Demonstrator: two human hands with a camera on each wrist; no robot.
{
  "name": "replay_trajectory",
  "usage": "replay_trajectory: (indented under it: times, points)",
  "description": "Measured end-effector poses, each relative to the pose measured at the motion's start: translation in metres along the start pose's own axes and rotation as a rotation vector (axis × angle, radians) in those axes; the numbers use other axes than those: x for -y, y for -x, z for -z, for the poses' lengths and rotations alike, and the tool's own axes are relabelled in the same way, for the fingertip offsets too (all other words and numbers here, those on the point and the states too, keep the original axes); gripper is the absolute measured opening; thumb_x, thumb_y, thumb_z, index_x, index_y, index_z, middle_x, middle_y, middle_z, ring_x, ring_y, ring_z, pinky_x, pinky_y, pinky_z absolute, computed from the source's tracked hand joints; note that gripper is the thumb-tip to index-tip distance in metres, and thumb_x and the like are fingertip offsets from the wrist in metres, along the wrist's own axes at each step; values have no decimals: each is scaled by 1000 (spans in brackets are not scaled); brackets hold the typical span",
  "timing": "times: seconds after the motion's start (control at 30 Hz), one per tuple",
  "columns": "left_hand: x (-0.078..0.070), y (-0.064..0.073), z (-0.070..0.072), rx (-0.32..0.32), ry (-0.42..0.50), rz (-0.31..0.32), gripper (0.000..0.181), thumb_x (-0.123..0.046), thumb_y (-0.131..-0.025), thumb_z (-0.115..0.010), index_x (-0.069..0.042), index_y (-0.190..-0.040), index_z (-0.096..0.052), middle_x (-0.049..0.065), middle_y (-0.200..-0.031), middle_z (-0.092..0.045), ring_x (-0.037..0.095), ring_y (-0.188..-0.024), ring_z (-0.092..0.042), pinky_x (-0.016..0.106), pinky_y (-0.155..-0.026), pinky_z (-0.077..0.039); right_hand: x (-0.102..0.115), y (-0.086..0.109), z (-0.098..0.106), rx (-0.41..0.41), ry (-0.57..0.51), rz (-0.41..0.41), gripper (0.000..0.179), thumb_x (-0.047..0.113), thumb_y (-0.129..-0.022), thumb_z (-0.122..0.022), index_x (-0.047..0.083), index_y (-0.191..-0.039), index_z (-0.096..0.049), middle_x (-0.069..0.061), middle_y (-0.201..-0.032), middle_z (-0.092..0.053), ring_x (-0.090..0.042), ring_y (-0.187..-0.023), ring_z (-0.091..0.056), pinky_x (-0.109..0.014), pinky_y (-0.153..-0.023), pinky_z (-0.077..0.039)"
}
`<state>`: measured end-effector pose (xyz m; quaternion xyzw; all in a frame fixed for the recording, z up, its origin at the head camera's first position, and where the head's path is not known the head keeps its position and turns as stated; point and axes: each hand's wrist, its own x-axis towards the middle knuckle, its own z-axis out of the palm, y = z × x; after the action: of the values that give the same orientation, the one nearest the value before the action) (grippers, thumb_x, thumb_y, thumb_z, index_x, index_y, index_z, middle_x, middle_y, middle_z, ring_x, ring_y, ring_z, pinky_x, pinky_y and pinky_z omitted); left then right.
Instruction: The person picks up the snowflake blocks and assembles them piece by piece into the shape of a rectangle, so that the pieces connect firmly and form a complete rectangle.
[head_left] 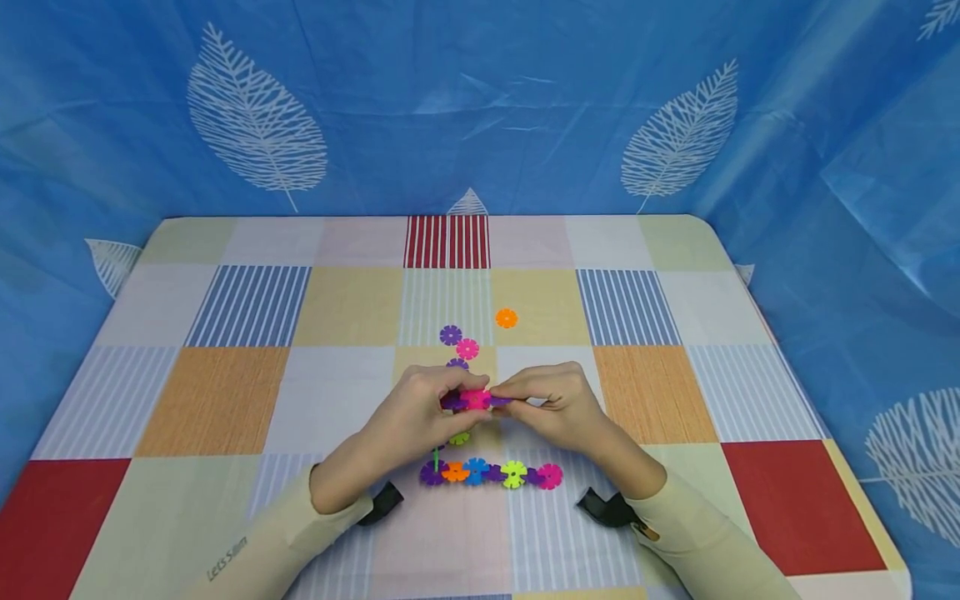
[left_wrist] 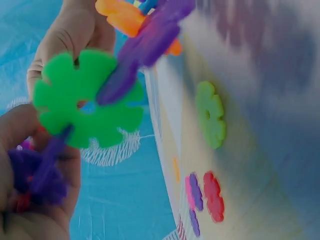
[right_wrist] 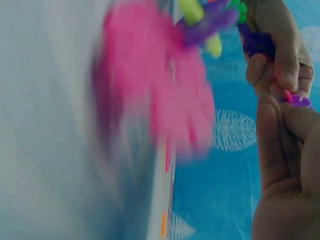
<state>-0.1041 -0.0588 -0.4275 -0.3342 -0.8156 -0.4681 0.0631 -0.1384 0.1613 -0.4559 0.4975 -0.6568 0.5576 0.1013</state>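
Over on the left, the left hand [head_left: 420, 408] pinches a pink disc [head_left: 476, 400] between thumb and fingers, a dark purple disc [head_left: 452, 402] tucked in beside it. Just below, a green disc [left_wrist: 75, 90] links down into a colourful row [head_left: 476, 472] of slotted discs running rightward; whether that row touches the tablecloth [head_left: 442, 542], one can't tell. Farther back lie a loose purple disc [head_left: 451, 335], a loose pink disc [head_left: 467, 348] beside it, then an orange disc [head_left: 507, 318] off alone. And here's the right hand [head_left: 555, 404], fingertips and thumb together, pinching a purple piece [head_left: 501, 402] edge-on against the pink one, right between the hands!

These look like thin plastic: probably light, fairly stiff, slightly slick. The flat faces near the rim seem the best hold, slots left clear; a sideways twist could pop a joint, and the linked row would likely swing.
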Motion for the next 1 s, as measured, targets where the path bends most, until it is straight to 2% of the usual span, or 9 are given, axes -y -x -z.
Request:
replay_trajectory:
  times: [0.23,0.4,0.53,0.63,0.77,0.87,1.0]
  points:
    - [-1,0,1,16,6,9,31,-10,-76,-84,1,-103,-72,4,-89,-72,4,-61,-53,15,-53,-48,0,-1,-2,17,31,14,20,-14,-74,-71,-5,-91,-74,-12,-85,-73,-18,-75,-71,-22,-62,-55]
    - [-2,-1,3,47,-29,59,25,-11,-80,-82,-7,-102,-71,-3,-88,-67,7,-65,-52,18,-54,-48,-1,-1,-1,35,124,-79,15,-7,-81,-71,2,-92,-75,-7,-86,-74,-12,-75,-70,-21,-64,-56]
    - [-4,-1,5,53,-110,90,21,-17,-82,-81,-13,-100,-71,-8,-89,-64,6,-68,-50,18,-55,-46,-2,-1,-1,30,171,-143,17,-7,-79,-71,5,-91,-74,-5,-84,-73,-11,-72,-69,-22,-65,-56]
    - [-5,-2,6,46,-173,59,21,-18,-81,-81,-15,-100,-73,-10,-88,-64,5,-67,-50,18,-55,-45,-1,-1,-1,19,186,-167,20,-9,-75,-72,5,-89,-72,-5,-82,-73,-11,-70,-69,-22,-63,-56]
    - [-5,-2,5,40,-184,-7,20,-17,-81,-81,-14,-99,-74,-9,-93,-67,3,-78,-58,19,-68,-51,1,-3,-3,30,171,-195,22,-11,-73,-73,6,-87,-71,-4,-81,-73,-11,-68,-68,-23,-61,-56]
    - [-4,-2,4,45,-175,-24,15,-17,-82,-80,-14,-94,-73,-9,-95,-68,3,-86,-61,21,-76,-52,2,-5,-1,96,140,-238,23,-9,-75,-75,7,-90,-70,-3,-83,-73,-11,-70,-69,-24,-61,-56]
    - [-3,-3,4,52,-188,-4,11,-17,-82,-79,-15,-91,-73,-9,-91,-69,3,-81,-61,20,-72,-52,-1,-11,16,246,106,-385,22,-3,-82,-73,11,-98,-70,0,-91,-72,-9,-78,-67,-27,-66,-57]
